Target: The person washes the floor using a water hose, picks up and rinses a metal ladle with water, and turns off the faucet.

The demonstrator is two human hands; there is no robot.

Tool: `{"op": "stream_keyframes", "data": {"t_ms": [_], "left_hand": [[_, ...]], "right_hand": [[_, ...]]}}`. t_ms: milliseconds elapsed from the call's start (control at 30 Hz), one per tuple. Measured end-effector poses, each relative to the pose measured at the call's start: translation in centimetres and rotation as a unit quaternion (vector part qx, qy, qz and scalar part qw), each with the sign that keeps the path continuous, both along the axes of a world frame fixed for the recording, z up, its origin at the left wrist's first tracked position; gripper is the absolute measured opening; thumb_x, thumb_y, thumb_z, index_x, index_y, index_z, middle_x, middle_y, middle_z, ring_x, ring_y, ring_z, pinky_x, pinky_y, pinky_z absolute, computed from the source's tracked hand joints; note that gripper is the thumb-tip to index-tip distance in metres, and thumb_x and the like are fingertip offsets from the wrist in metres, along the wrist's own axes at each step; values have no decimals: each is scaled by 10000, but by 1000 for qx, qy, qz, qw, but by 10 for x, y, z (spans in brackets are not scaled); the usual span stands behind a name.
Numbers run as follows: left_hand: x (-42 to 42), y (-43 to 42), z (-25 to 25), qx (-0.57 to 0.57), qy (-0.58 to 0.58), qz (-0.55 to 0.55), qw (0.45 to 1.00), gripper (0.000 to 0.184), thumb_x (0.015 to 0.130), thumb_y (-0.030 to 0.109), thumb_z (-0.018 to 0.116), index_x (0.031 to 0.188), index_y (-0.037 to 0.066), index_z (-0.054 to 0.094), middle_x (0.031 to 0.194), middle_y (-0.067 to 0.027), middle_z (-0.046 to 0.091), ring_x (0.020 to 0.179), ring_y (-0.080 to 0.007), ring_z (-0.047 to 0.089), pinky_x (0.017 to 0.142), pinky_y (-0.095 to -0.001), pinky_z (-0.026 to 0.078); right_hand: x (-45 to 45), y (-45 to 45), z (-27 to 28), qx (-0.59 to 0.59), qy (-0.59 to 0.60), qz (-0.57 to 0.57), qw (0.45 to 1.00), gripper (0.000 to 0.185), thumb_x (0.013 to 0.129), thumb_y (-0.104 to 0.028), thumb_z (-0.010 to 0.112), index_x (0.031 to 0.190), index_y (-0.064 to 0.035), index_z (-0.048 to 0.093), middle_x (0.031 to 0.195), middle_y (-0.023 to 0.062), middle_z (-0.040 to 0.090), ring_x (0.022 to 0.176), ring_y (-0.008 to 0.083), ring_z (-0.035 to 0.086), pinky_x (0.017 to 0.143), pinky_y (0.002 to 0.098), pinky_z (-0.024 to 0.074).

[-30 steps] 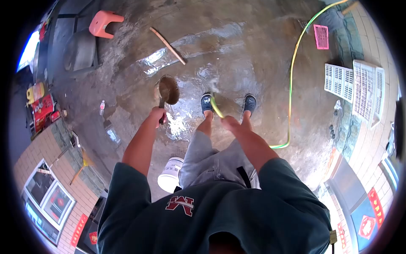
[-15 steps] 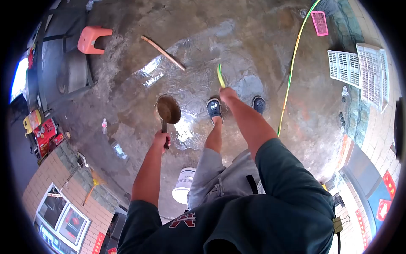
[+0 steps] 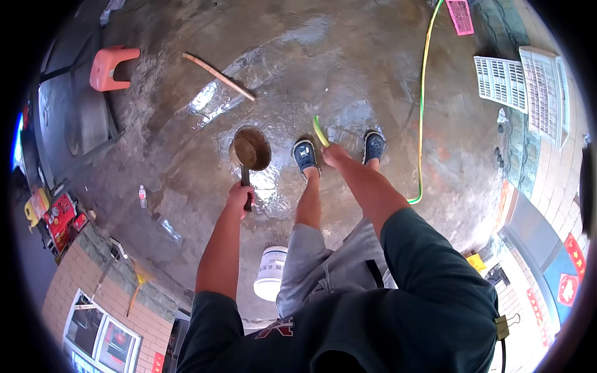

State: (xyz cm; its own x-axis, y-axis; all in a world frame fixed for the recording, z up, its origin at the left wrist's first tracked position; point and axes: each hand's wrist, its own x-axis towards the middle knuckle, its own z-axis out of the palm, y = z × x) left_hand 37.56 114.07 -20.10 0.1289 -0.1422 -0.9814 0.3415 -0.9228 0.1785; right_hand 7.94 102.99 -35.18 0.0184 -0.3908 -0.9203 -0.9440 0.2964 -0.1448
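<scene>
My left hand (image 3: 239,198) is wrapped round the dark handle of a brown pan (image 3: 250,148), which is held above the wet floor with its inside facing me. My right hand (image 3: 334,155) grips a yellow-green hose (image 3: 321,132) near its end, in front of my dark clogs. The hose end points forward, away from me. More of the same hose (image 3: 423,99) runs along the floor on the right. Left of my legs stands a white bucket (image 3: 270,272).
A wooden stick (image 3: 219,77) lies on the wet floor ahead. At the left are a pink stool (image 3: 112,68), a metal frame and a plastic bottle (image 3: 142,196). White crates (image 3: 502,83) and a pink basket (image 3: 460,16) sit along the right wall.
My right hand first moved forward with the hose, then came back slightly. The pan has shifted a little and shows more of its inside. The view has turned and moved over the floor.
</scene>
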Motion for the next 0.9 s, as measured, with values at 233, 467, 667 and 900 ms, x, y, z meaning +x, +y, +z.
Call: {"op": "stream_keyframes", "data": {"t_ms": [233, 467, 667, 900], "left_hand": [[-15, -14, -22, 13, 2, -29, 1000, 48, 759, 41, 497, 794, 40, 465, 578, -62, 459, 434, -159, 439, 386, -274, 370], [-33, -18, -50, 32, 9, -49, 998, 49, 776, 74, 489, 769, 28, 473, 565, -75, 462, 435, -181, 445, 387, -294, 365], [-61, -40, -59, 28, 40, -63, 997, 52, 767, 76, 496, 760, 27, 484, 571, -73, 490, 420, -168, 456, 376, -290, 360], [-84, -65, -107, 10, 45, -184, 982, 108, 799, 138, 521, 734, 52, 510, 569, -48, 513, 444, -136, 473, 390, -260, 367]], "right_hand": [[-54, -44, -9, 2, 59, -85, 995, 465, 867, -433, 396, 1104, -76, 577, 1174, 162, 535, 1090, 322, 513, 906, 424, 412], [-109, -83, -6, -86, 59, -152, 983, 470, 876, -421, 389, 1090, -30, 539, 1075, 217, 568, 1043, 363, 524, 871, 455, 422], [-154, -119, -6, -100, -1, -148, 984, 465, 878, -416, 399, 1037, -6, 551, 1023, 245, 575, 999, 389, 537, 852, 459, 425], [-206, -163, -21, -127, 10, -109, 986, 476, 886, -453, 398, 913, -5, 558, 679, 158, 590, 511, 277, 589, 460, 403, 459]]}}
